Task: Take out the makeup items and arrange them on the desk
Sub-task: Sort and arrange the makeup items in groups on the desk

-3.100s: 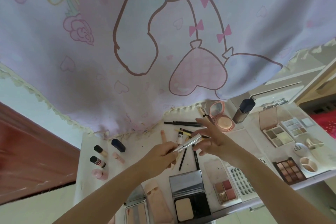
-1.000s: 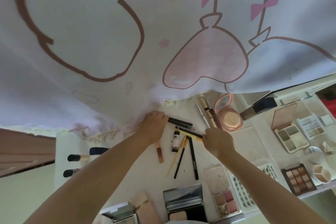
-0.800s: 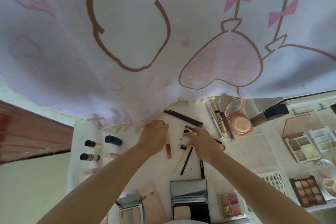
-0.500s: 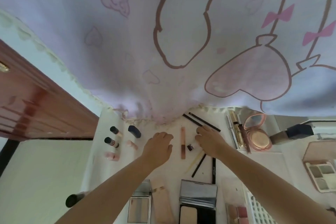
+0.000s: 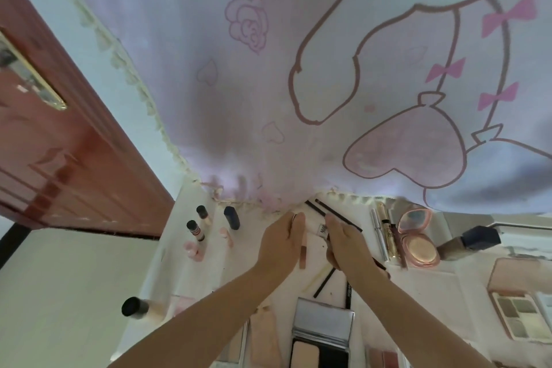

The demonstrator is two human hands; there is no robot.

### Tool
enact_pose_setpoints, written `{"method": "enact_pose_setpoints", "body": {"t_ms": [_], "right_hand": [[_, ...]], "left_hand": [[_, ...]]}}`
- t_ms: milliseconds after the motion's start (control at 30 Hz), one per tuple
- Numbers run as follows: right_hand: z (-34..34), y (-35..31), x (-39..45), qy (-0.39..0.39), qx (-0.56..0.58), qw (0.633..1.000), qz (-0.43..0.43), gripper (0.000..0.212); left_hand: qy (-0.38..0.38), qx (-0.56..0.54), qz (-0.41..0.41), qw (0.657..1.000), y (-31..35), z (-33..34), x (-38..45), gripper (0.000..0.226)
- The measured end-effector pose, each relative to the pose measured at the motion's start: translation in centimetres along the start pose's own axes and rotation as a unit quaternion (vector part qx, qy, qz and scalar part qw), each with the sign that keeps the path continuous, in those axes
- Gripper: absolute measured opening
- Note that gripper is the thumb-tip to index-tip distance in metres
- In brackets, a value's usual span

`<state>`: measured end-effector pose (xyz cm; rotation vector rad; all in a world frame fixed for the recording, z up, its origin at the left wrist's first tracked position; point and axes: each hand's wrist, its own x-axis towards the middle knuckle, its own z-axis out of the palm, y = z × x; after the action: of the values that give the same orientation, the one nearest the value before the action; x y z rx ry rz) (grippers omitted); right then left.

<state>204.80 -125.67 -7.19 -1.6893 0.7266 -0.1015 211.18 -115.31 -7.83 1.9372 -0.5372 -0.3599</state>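
Resting outstretched beside a small tube (image 5: 322, 230), both hands' fingers (image 5: 298, 222) seem relaxed.

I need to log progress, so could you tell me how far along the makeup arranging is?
Mostly done: small bottles, the round compact and the powder case already lie on the desk. In hand: the left hand and right hand work among the pencils. Left: straightening these sticks.

desk (image 5: 191, 275) crowded: small bottles (image 5: 195, 230) left, mascara tubes (image 5: 385, 236) and pink compact (image 5: 418, 243) right, black compact (image 5: 322, 334) near edge. curtain (image 5: 268, 98) overhangs the back. bare strip left of the hands.
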Motion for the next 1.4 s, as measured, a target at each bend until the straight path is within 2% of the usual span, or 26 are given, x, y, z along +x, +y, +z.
{"method": "enact_pose_setpoints", "body": {"t_ms": [67, 133, 200, 233, 267, 333, 400, 433, 467, 533, 567, 600, 700, 800, 867, 967, 1100, 1200, 1267, 1300, 1333, 1400], "right_hand": [[0.1, -0.9, -0.4, 0.008, 0.019, 1.0, 0.011, 0.065], [0.3, -1.5, -0.6, 0.006, 0.042, 0.998, 0.039, 0.062], [0.9, -2.4, -1.0, 0.022, 0.043, 0.996, 0.073, 0.057], [1.2, -2.6, -1.2, 0.035, 0.025, 0.997, 0.057, 0.056], [1.4, -2.7, -1.5, 0.05, -0.005, 0.999, 0.014, 0.058], [1.6, -2.6, -2.3, 0.083, -0.095, 0.984, -0.129, 0.057], [0.7, -2.4, -2.3, 0.077, -0.212, 0.947, -0.229, 0.043], [0.3, -2.5, -2.1, 0.059, -0.262, 0.931, -0.247, 0.041], [-0.2, -2.5, -1.8, 0.032, -0.293, 0.923, -0.247, 0.037], [-1.3, -3.1, -1.7, -0.029, -0.26, 0.939, -0.222, 0.012], [-1.7, -3.2, -1.9, -0.052, -0.221, 0.947, -0.228, 0.012], [-2.0, -3.3, -2.1, -0.064, -0.187, 0.948, -0.249, 0.026], [-2.6, -3.3, -2.3, -0.105, -0.164, 0.941, -0.276, 0.042], [-2.4, -3.9, -2.5, -0.116, -0.105, 0.973, -0.171, 0.016], [-2.0, -4.3, -2.3, -0.104, -0.147, 0.974, -0.137, 0.03], [-2.0, -5.1, -2.0, -0.095, -0.144, 0.97, -0.174, 0.027], [-2.7, -5.7, -1.5, -0.164, -0.081, 0.963, -0.197, 0.03], [-2.2, -6.4, -1.1, -0.148, -0.057, 0.979, -0.132, 0.019], [-2.0, -6.7, -0.9, -0.133, -0.119, 0.978, -0.105, 0.033], [-2.0, -6.7, -0.9, -0.127, -0.164, 0.971, -0.122, 0.034], [-2.0, -6.6, -0.9, -0.12, -0.192, 0.962, -0.149, 0.031], [-2.0, -6.4, -1.0, -0.125, -0.177, 0.956, -0.197, 0.02]], "left_hand": [[0.01, 0.001, 0.044, 0.999, 0.6, -0.5, 0.0, 0.034], [-0.001, 0.046, 0.098, 0.994, 0.9, -1.1, -0.2, 0.037], [0.008, 0.093, 0.115, 0.989, 1.0, -1.5, -0.4, 0.039], [0.022, 0.091, 0.105, 0.99, 1.1, -1.6, -0.4, 0.04], [0.032, 0.068, 0.075, 0.994, 1.1, -1.5, -0.4, 0.039], [0.007, -0.004, -0.046, 0.999, 1.7, -1.5, -0.2, 0.037], [-0.056, -0.079, -0.175, 0.98, 2.3, -1.8, 0.0, 0.034], [-0.088, -0.115, -0.218, 0.965, 2.6, -2.2, 0.0, 0.032], [-0.113, -0.14, -0.237, 0.955, 2.8, -2.8, 0.1, 0.032], [-0.149, -0.169, -0.238, 0.945, 3.0, -3.9, 0.3, 0.032], [-0.164, -0.182, -0.239, 0.94, 3.2, -4.4, 0.4, 0.031], [-0.175, -0.197, -0.241, 0.934, 3.3, -4.8, 0.4, 0.031], [-0.178, -0.219, -0.252, 0.926, 3.7, -5.6, -0.1, 0.028], [-0.168, -0.184, -0.221, 0.943, 4.1, -5.7, -0.5, 0.027], [-0.187, -0.169, -0.187, 0.949, 4.3, -5.7, -0.7, 0.024], [-0.246, -0.107, -0.135, 0.954, 4.5, -6.6, -0.4, 0.009], [-0.291, -0.027, -0.1, 0.951, 4.6, -7.8, 0.8, 0.009], [-0.261, 0.035, -0.054, 0.963, 4.7, -8.2, 1.6, 0.011], [-0.235, 0.087, -0.01, 0.968, 4.9, -8.3, 2.0, 0.007], [-0.222, 0.123, 0.016, 0.967, 5.0, -8.4, 2.0, 0.003], [-0.207, 0.165, 0.043, 0.964, 5.0, -8.5, 2.1, 0.009], [-0.184, 0.238, 0.088, 0.949, 5.0, -8.6, 2.3, 0.018]]}}
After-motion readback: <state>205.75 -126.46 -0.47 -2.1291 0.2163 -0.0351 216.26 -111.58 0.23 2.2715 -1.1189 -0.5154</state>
